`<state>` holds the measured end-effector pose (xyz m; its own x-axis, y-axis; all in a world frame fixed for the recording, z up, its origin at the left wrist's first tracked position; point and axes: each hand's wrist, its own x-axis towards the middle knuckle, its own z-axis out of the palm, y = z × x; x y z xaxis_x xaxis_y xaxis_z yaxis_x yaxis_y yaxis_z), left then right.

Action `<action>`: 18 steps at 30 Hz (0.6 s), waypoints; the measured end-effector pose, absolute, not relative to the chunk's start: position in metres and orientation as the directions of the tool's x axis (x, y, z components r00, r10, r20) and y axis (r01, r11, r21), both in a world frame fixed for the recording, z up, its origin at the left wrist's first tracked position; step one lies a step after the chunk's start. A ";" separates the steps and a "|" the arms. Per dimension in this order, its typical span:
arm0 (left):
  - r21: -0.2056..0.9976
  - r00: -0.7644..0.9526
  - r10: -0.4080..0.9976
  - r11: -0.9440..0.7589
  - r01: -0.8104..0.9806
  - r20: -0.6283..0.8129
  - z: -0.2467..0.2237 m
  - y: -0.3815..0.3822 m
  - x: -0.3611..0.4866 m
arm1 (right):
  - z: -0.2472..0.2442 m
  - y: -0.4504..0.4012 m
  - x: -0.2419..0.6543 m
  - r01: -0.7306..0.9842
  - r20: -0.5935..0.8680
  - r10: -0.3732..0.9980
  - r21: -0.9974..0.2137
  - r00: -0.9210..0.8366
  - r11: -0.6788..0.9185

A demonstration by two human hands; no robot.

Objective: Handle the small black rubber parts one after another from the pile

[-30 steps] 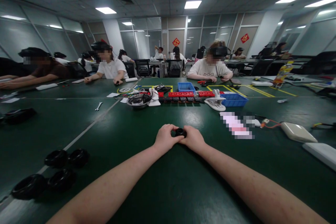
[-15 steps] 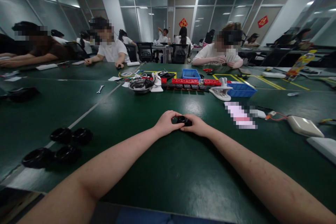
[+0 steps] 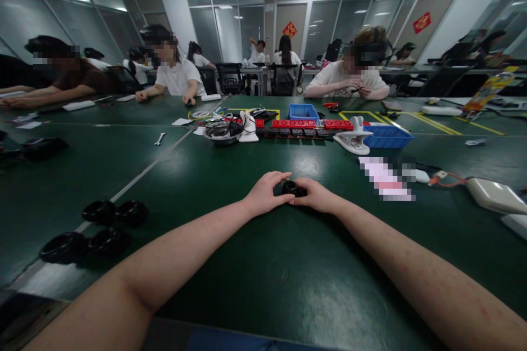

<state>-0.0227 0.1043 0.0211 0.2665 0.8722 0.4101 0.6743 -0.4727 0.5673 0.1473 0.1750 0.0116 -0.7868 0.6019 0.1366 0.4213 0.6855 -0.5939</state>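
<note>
Low over the green table (image 3: pixel 230 263), my right hand (image 3: pixel 315 196) is closed around a small black ring-shaped part (image 3: pixel 290 187) with a round opening on top. My left hand (image 3: pixel 268 194) curves about the same part from the other side, thumb at its near edge and fingertips at its far edge. The part's right side is hidden by my right fingers. Away to the left stand several glossy black ring-shaped parts (image 3: pixel 99 211) in a loose group, apart from both hands.
Farther back lie a metal bowl of cables (image 3: pixel 222 132), a red power strip (image 3: pixel 298 124), a white clip stand (image 3: pixel 354 140) and blue bins (image 3: pixel 387 136). A wrench (image 3: pixel 160 139) lies left. A pale box with a cable (image 3: pixel 494 195) is at right. Several people sit across the table.
The view has shifted slightly, so most things sit a little farther right. Both hands stay at the black ring-shaped part; my left fingers look slightly more spread.
</note>
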 end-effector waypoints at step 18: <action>0.563 0.300 0.873 -0.480 0.673 0.384 0.022 0.107 -0.025 | 0.012 0.176 0.150 0.407 0.098 0.615 -0.666 -0.782 0.624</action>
<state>-0.0252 0.1065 0.0223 0.3004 0.8729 0.3845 0.6728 -0.4796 0.5633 0.1496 0.1760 0.0117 -0.7821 0.6153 0.0985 0.4074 0.6244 -0.6665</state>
